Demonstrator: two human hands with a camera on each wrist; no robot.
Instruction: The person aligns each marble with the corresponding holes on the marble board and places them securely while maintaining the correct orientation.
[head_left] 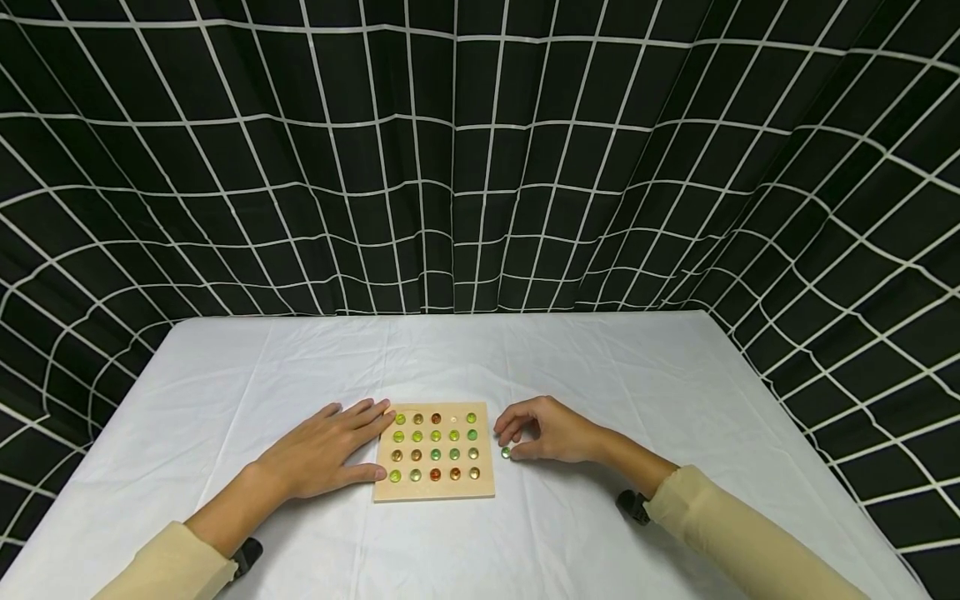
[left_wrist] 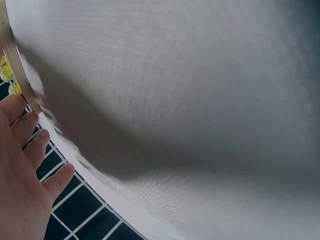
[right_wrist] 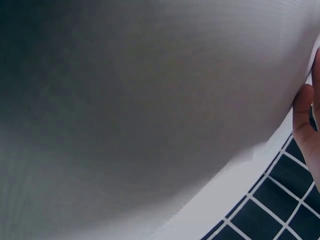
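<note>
A light wooden board [head_left: 435,493] lies flat on the table, bearing rows of round glass marbles in yellow-green, green, amber and red. One hollow [head_left: 453,419] in its far row shows no coloured marble. My left hand [head_left: 318,454] lies spread at the board's left side, with thumb and fingertips on its edge. Right of the board, a single green marble [head_left: 506,452] is on the cloth. My right hand [head_left: 551,431] is over it, thumb tip right beside the marble and the bent fingers apart from the thumb. In the right wrist view only part of the right hand [right_wrist: 307,120] appears.
White cloth [head_left: 600,367] with light creases covers the table. Behind and at both sides hangs a black curtain with a white grid [head_left: 450,167]. Dark wrist cameras [head_left: 633,506] sit below the beige sleeves [head_left: 738,529].
</note>
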